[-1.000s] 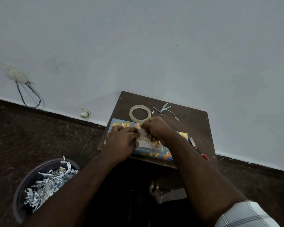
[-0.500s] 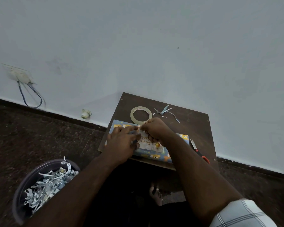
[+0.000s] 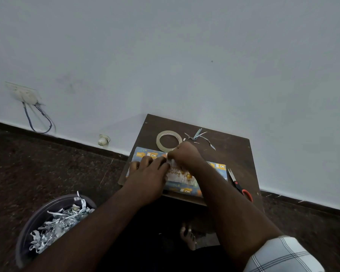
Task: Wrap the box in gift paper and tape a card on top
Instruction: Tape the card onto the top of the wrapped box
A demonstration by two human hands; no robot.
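Note:
The box point(image 3: 216, 167), wrapped in blue paper with orange figures, lies flat on a small dark wooden table point(image 3: 232, 150). A white birthday card point(image 3: 176, 174) lies on top of it. My left hand point(image 3: 148, 173) rests on the box's left part, fingers stretched out and pressing at the card's upper left edge. My right hand point(image 3: 185, 153) is curled over the card's top left corner, fingertips pressed together there; what they pinch is too small to tell. A roll of clear tape point(image 3: 168, 140) lies just behind the box.
Scissors with orange handles point(image 3: 238, 184) lie right of the box. Paper scraps point(image 3: 199, 137) sit behind it. A bucket of shredded paper point(image 3: 53, 222) stands on the floor at lower left. A white wall rises directly behind the table. A bare foot point(image 3: 187, 235) shows below.
Both hands stay at the card's top left corner, shifting only slightly. The view has drifted a little.

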